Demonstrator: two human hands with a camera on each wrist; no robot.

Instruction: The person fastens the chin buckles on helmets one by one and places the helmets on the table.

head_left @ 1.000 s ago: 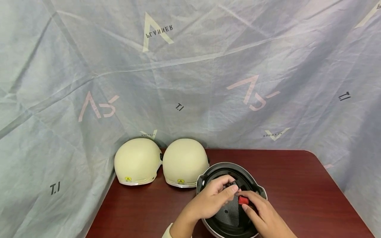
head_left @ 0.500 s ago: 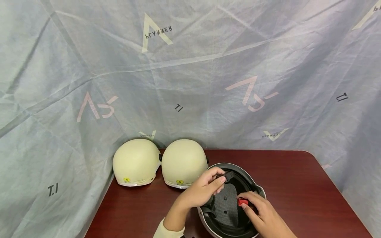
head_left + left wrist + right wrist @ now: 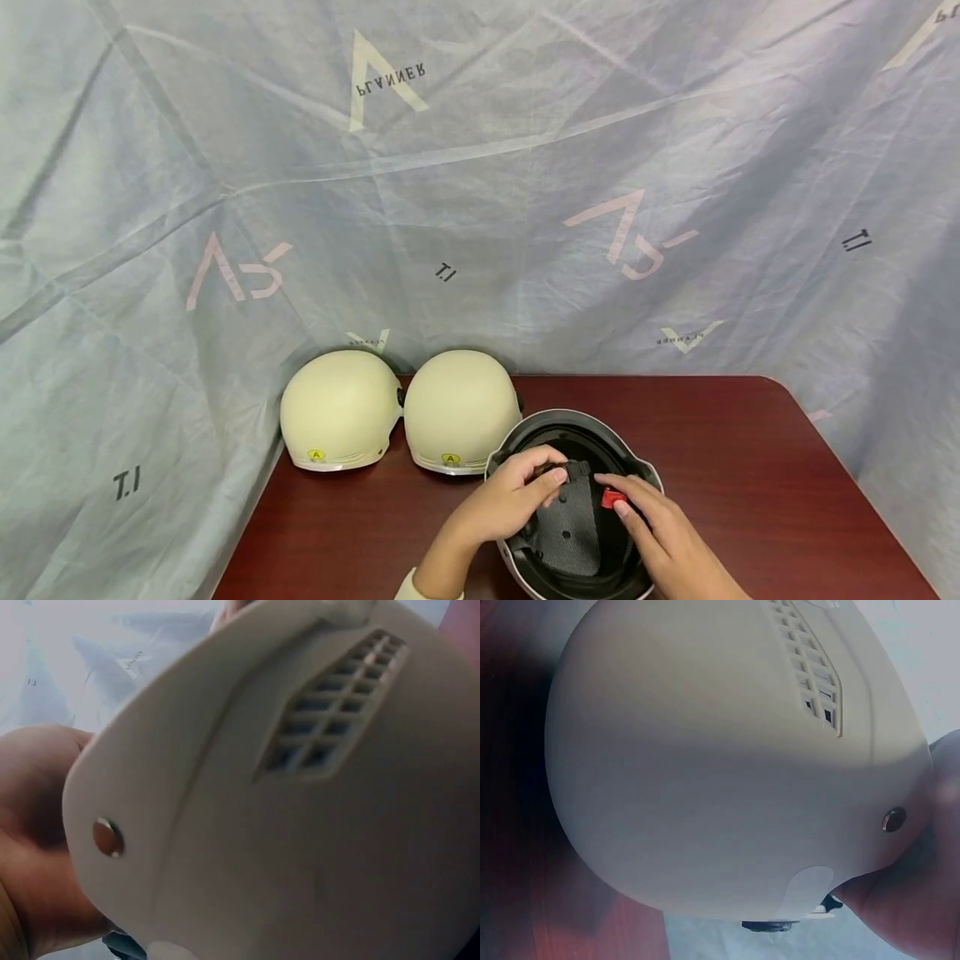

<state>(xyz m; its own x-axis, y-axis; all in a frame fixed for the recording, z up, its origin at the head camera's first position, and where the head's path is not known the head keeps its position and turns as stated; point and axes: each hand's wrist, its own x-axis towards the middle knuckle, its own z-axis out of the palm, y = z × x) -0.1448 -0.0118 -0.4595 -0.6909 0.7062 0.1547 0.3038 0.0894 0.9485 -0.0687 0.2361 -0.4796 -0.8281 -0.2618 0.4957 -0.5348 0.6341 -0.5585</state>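
Note:
A cream helmet (image 3: 649, 477) lies upside down on the table, its black lining (image 3: 566, 550) facing up. My left hand (image 3: 510, 496) reaches over the opening and pinches a black strap buckle (image 3: 577, 470) between thumb and fingers. From the right, my right hand (image 3: 660, 525) holds the red buckle piece (image 3: 612, 497), thumb tip on it and index finger stretched along its upper side. The two buckle parts are apart. Both wrist views mostly show the vented outer shell (image 3: 202, 825), with the palm of the left hand (image 3: 45, 832) beside its rim.
Two more cream helmets, one at the far left (image 3: 341, 408) and one next to it (image 3: 461, 408), stand upright on the dark red table (image 3: 735, 467). The second one is close beside the upturned helmet. Grey printed sheeting (image 3: 480, 208) hangs behind and to the left.
My left hand first drew the black buckle away to the left, then lowered it slightly over the lining. My right hand stays by the red piece, its index finger now straighter.

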